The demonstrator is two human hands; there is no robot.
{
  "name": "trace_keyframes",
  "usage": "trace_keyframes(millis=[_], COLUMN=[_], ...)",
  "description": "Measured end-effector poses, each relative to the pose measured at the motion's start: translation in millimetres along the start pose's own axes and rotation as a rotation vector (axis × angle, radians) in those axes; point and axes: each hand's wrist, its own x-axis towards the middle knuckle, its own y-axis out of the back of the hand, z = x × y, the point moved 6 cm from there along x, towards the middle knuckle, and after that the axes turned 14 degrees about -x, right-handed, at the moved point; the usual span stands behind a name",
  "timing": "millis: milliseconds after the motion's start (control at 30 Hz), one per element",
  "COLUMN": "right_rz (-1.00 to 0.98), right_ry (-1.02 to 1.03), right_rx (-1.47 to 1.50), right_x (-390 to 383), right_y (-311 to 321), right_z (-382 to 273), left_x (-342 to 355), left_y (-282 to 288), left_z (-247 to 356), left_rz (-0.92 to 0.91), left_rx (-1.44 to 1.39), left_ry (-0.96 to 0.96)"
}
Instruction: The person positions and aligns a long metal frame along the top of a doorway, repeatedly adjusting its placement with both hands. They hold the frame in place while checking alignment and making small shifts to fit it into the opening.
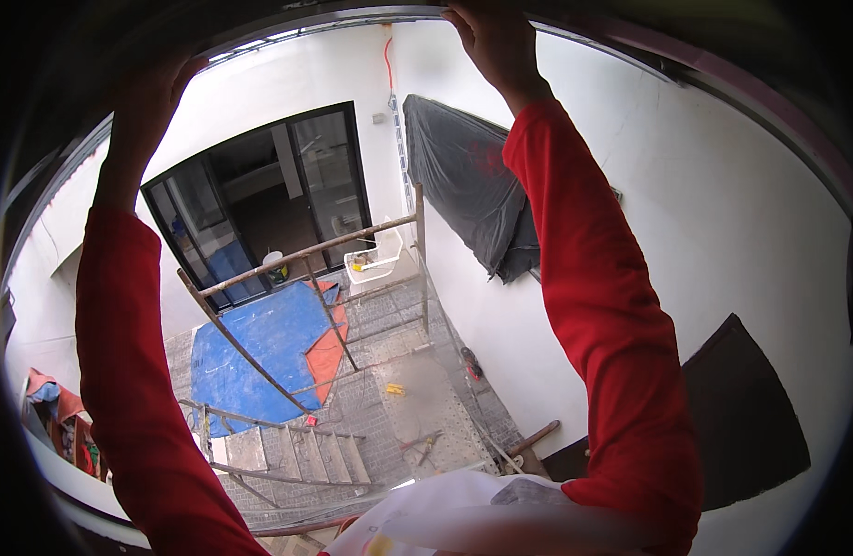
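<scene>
Red sleeves, R hand at dk, shadowed o'head edge

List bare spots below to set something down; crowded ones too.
Bare: the platform right of the yellow object, beyond the tools; the blue tarp, bordered by glass door and orange sheet, though scaffold rails cross over it.
Crowded: the platform's near end, with tools; the doorway side, with bucket and white chair.
Around the left hand: too dark to tell.

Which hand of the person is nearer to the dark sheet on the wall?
Right. In the picture, the right hand is raised above the dark sheet, toward its right side; the left hand is raised far to the sheet's left.
</scene>
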Motion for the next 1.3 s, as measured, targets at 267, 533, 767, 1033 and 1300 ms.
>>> trace_keyframes(millis=[267,533,767,1033,1300], right_rz=[-0.056,-0.058,-0.028,0.001,0.012], right_ry=[-0.013,0.002,-0.001,-0.072,-0.026], right_rx=[0.012,0.034,0.043,0.156,0.127], right_x=[4.3,1.9,4.1,3.6,-5.2], right_y=[1.1,-6.2,1.6,-0.3,-0.3], right_z=[-2.7,8.4,7.2,4.5,20.9], left_x=[1.7,-4.7,-8.4,-16.5,-4.2], left_y=[-0.8,-11.3,-12.7,-9.5,-21.1], left_z=[2.6,-11.2,-14.2,-22.5,-15.5], left_rz=[-0.068,-0.062,-0.116,-0.115,-0.060], left_rx=[-0.037,-0.120,-0.002,-0.132,-0.126], left_ry=[0.081,0.181,0.155,0.225,0.117])
